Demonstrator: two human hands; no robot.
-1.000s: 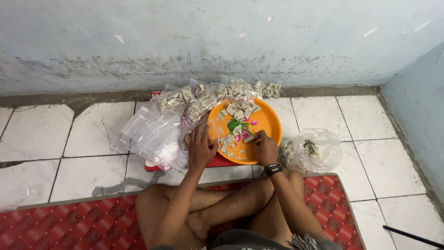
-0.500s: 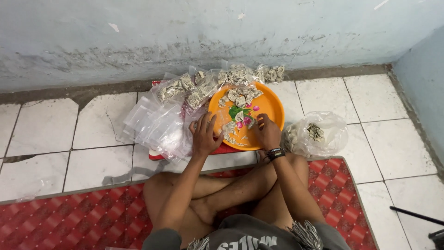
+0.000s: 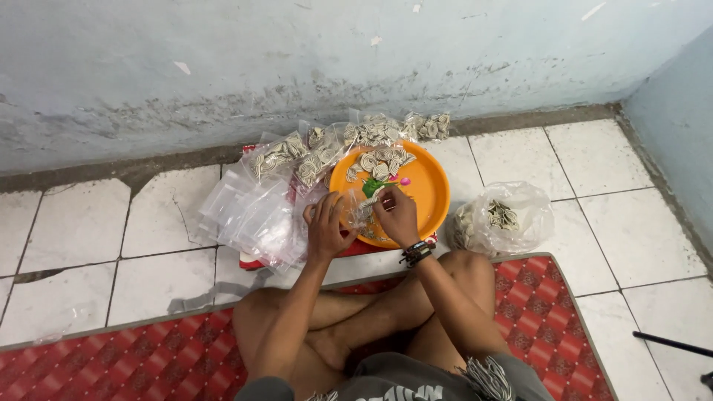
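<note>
Person sits cross-legged on a red patterned mat (image 3: 171, 356) at the near edge of a white tiled floor (image 3: 74, 223), facing a pale blue wall (image 3: 223, 59). Left hand (image 3: 327, 230) and right hand (image 3: 397, 215) meet over the near-left rim of an orange tray (image 3: 427, 193), which lies on the floor just in front of the wall. Between the hands is a small clear bag (image 3: 356, 209); left fingers (image 3: 336, 212) are curled around its left side, right fingers (image 3: 382, 197) pinched at its mouth. Whether anything small sits in the pinch cannot be told. Right wrist wears a dark band (image 3: 416, 254). On the tray's far half lies a heap of pale spiral pieces (image 3: 379, 163), with green and pink bits (image 3: 382, 184) near the middle. Filled bags (image 3: 349, 141) of the same pieces line the wall edge behind the tray. A pile of empty clear bags (image 3: 256, 215) lies left of the tray, touching it. A larger plastic bag (image 3: 501, 219) with some pieces sits just right of the tray.
</note>
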